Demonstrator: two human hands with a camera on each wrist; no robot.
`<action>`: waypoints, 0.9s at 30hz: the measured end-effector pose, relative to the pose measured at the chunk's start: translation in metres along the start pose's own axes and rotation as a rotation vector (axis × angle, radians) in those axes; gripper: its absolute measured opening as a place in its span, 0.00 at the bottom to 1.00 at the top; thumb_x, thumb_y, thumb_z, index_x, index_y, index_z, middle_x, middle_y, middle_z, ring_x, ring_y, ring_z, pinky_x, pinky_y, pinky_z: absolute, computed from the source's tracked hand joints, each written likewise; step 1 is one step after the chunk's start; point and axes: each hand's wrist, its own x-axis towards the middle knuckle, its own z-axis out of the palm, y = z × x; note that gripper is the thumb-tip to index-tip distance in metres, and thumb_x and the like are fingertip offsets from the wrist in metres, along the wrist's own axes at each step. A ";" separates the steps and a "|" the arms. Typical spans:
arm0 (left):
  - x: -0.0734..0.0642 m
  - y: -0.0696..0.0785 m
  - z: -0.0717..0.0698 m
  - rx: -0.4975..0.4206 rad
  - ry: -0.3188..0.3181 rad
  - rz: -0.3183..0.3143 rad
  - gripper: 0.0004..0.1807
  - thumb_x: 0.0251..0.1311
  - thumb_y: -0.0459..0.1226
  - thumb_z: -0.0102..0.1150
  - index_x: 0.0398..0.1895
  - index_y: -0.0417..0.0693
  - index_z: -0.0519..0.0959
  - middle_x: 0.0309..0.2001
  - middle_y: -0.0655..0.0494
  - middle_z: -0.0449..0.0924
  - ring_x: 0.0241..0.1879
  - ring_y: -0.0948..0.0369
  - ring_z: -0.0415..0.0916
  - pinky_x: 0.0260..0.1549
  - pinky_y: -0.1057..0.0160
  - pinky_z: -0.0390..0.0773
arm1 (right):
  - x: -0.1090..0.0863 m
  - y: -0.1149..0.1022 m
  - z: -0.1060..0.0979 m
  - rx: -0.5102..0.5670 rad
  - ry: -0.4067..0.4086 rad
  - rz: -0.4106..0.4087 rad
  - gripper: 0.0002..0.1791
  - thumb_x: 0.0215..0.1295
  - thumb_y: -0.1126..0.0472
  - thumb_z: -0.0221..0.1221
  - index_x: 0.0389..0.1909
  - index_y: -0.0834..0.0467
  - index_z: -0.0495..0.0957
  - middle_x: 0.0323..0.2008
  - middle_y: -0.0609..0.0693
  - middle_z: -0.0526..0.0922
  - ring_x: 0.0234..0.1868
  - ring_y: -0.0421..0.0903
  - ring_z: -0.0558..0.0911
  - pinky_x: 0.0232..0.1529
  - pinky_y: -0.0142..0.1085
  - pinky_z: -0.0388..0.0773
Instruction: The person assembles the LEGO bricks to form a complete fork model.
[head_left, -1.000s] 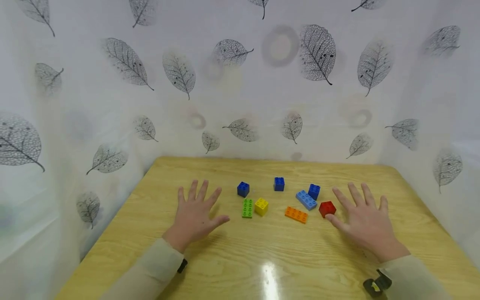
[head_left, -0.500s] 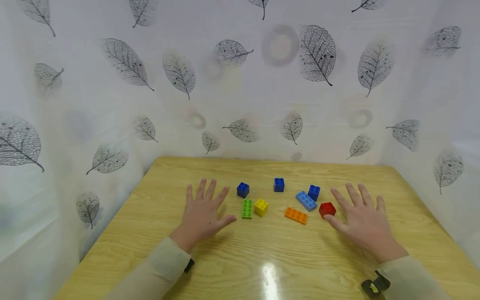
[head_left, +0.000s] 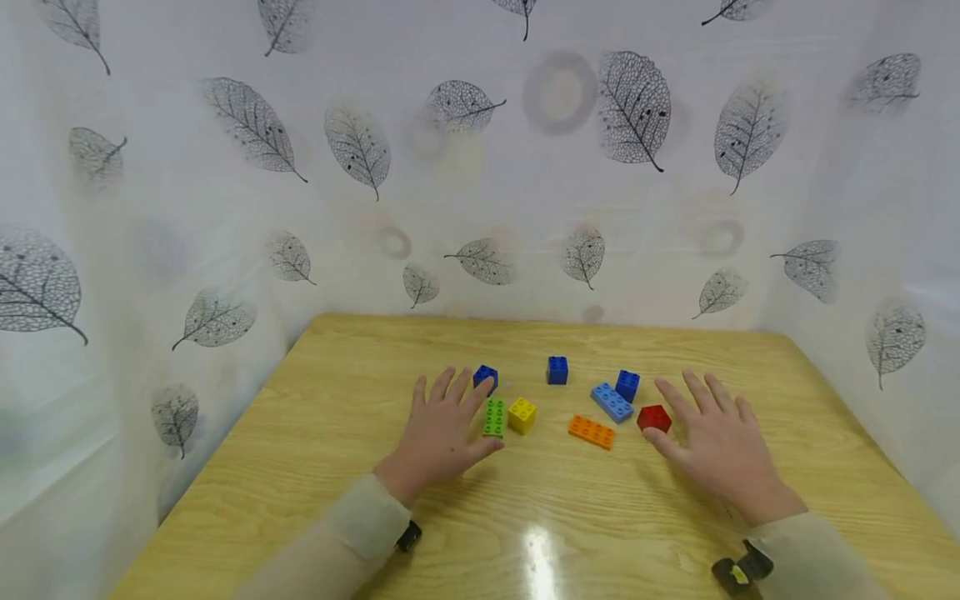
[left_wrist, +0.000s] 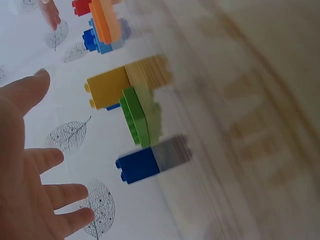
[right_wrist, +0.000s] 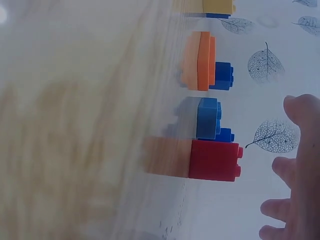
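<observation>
My left hand (head_left: 444,435), fingers spread, hovers beside a flat green toy brick (head_left: 493,417) and overlaps part of a dark blue brick (head_left: 483,375) in the head view. Just right of the green one sits a yellow brick (head_left: 522,415). In the left wrist view nothing lies between the fingers and thumb. My right hand (head_left: 720,446) is also spread, its thumb tip overlapping the edge of a red brick (head_left: 652,417). The right wrist view shows that red brick (right_wrist: 214,160) apart from the fingers.
Between the hands lie an orange brick (head_left: 592,432), a light blue brick (head_left: 612,402), a dark blue brick (head_left: 627,384) against it, and another dark blue brick (head_left: 557,370) farther back. The wooden table (head_left: 570,508) meets a leaf-patterned curtain (head_left: 510,200) behind and at both sides.
My left hand has moved right, toward the green brick and the left dark blue brick. My right hand has shifted slightly left. The bricks have stayed in place.
</observation>
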 end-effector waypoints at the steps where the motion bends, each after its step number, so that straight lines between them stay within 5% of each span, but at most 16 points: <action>1: 0.002 0.002 0.001 -0.012 -0.001 0.002 0.49 0.62 0.69 0.53 0.81 0.61 0.53 0.78 0.46 0.53 0.77 0.44 0.47 0.68 0.30 0.41 | 0.001 0.000 0.000 0.007 -0.007 0.002 0.46 0.69 0.29 0.50 0.80 0.50 0.56 0.75 0.69 0.55 0.73 0.73 0.52 0.63 0.74 0.47; 8: 0.011 0.016 0.004 -0.165 -0.029 -0.012 0.48 0.62 0.64 0.60 0.80 0.57 0.57 0.75 0.48 0.60 0.72 0.44 0.58 0.65 0.35 0.58 | 0.005 -0.002 0.003 0.073 -0.048 0.022 0.46 0.70 0.30 0.50 0.80 0.52 0.55 0.74 0.69 0.57 0.71 0.74 0.56 0.61 0.74 0.56; 27: 0.042 0.038 0.024 -0.466 -0.101 -0.127 0.43 0.59 0.48 0.73 0.75 0.48 0.65 0.68 0.52 0.72 0.67 0.50 0.68 0.67 0.45 0.64 | 0.011 0.008 0.024 0.423 -0.117 0.081 0.47 0.68 0.41 0.63 0.80 0.55 0.54 0.68 0.68 0.67 0.66 0.70 0.67 0.60 0.70 0.62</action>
